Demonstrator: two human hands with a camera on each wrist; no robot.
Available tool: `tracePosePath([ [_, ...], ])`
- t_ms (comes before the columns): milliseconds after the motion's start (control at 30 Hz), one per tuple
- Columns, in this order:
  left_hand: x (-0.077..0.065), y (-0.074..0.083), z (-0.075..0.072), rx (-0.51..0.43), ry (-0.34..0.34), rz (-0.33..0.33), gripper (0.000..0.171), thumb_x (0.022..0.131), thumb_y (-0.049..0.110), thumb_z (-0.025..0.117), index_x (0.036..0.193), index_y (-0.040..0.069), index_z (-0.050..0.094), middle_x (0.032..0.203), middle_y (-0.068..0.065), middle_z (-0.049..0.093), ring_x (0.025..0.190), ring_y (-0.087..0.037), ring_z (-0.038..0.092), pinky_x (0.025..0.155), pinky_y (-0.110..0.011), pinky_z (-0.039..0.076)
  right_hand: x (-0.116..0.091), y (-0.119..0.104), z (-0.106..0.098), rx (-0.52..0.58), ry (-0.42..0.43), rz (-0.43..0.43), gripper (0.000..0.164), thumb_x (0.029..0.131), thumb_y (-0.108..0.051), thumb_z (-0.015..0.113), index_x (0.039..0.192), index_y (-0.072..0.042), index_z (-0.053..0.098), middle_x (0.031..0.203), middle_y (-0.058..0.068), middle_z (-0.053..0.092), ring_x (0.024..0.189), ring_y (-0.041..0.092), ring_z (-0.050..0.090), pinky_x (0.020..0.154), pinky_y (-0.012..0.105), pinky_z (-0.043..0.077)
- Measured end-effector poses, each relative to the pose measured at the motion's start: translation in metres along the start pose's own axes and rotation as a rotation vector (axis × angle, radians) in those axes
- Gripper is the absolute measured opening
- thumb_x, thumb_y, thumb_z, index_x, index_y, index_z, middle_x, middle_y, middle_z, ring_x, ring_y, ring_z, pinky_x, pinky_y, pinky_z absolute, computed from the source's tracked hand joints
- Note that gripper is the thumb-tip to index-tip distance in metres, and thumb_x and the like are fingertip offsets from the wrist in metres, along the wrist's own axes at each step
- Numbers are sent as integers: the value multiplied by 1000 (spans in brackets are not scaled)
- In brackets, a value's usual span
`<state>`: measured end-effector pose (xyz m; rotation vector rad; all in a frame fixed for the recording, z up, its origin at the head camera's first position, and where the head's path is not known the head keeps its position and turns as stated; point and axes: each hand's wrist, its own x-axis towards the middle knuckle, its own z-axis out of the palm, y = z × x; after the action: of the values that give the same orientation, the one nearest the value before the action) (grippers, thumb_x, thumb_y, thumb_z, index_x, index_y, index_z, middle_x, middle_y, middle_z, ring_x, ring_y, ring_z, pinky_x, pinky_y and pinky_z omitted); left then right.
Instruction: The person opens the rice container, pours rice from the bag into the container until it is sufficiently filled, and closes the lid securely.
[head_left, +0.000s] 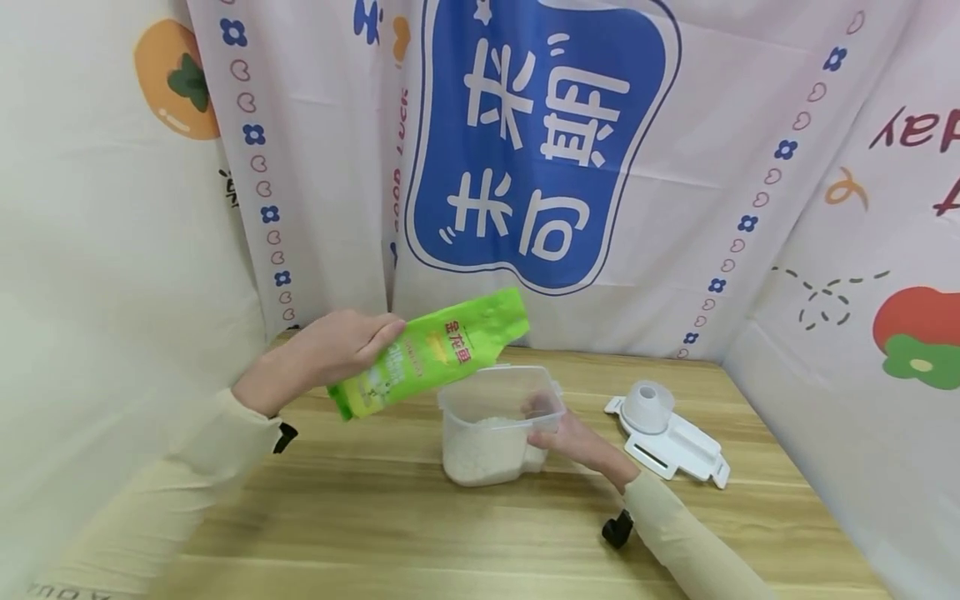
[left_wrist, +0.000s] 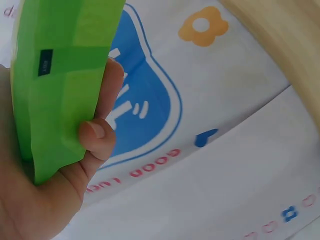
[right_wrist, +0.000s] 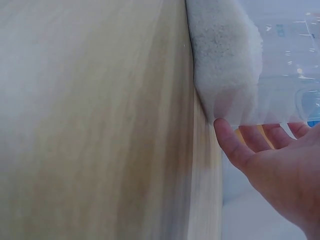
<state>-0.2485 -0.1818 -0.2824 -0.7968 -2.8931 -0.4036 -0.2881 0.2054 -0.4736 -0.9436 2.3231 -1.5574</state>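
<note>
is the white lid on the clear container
No, the white lid lies on the wooden table, to the right of the clear container in the head view.

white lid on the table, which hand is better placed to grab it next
Probably the right hand: it is nearer the lid and only touches the tub, while the left hand holds the green bag.
</note>
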Motion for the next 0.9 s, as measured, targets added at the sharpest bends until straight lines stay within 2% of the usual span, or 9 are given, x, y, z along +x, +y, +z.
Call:
tracePosePath([
  [100, -6, -9, 12, -41, 19, -44, 44, 106, 50, 25, 98, 21, 57, 64, 4, 56, 56, -10, 53, 55, -27, 46, 0, -1, 0, 2, 0, 12, 64, 87, -19, 71, 136, -1, 33, 134, 23, 48, 126, 38, 49, 99, 34, 45],
  [200, -11, -17, 23, -88, 26, -91, 46, 105, 53, 22, 94, 21, 53, 66, 2, 57, 56, -11, 55, 54, -28, 46, -1, -2, 1, 2, -1, 17, 65, 87, -19, 71, 136, -1, 34, 134, 23, 48, 125, 35, 49, 97, 34, 46],
  [267, -14, -22, 30, -105, 36, -109, 47, 105, 53, 21, 99, 20, 54, 68, 1, 57, 57, -11, 55, 54, -28, 47, 0, -1, 1, 2, 1, 15, 65, 87, -18, 71, 137, 0, 34, 134, 24, 48, 124, 34, 49, 96, 32, 47],
  [333, -17, -27, 36, -114, 50, -126, 51, 105, 53, 20, 113, 18, 55, 71, 0, 57, 58, -11, 55, 55, -28, 47, 0, -1, 1, 1, -1, 10, 66, 87, -18, 71, 138, 0, 33, 135, 25, 47, 124, 35, 48, 94, 32, 47],
  [467, -21, -36, 48, -139, 53, -158, 57, 105, 52, 20, 140, 14, 45, 76, -1, 58, 59, -11, 55, 54, -28, 48, 0, -2, 0, -5, -4, 7, 67, 87, -17, 71, 139, 0, 32, 135, 26, 46, 126, 37, 47, 97, 32, 45],
  [667, -27, -53, 65, -205, 57, -220, 56, 106, 49, 22, 135, 8, 45, 74, -4, 58, 56, -13, 56, 49, -29, 50, -1, -3, 0, -25, -5, 21, 67, 88, -21, 71, 139, -3, 32, 136, 22, 48, 127, 37, 48, 101, 35, 43],
  [900, -37, -69, 83, -159, 95, -250, 56, 107, 46, 21, 134, 3, 46, 68, -2, 55, 51, -13, 52, 46, -29, 46, -1, -1, -1, -24, -9, 32, 69, 89, -22, 71, 140, -1, 31, 137, 23, 47, 129, 40, 47, 102, 36, 43],
])
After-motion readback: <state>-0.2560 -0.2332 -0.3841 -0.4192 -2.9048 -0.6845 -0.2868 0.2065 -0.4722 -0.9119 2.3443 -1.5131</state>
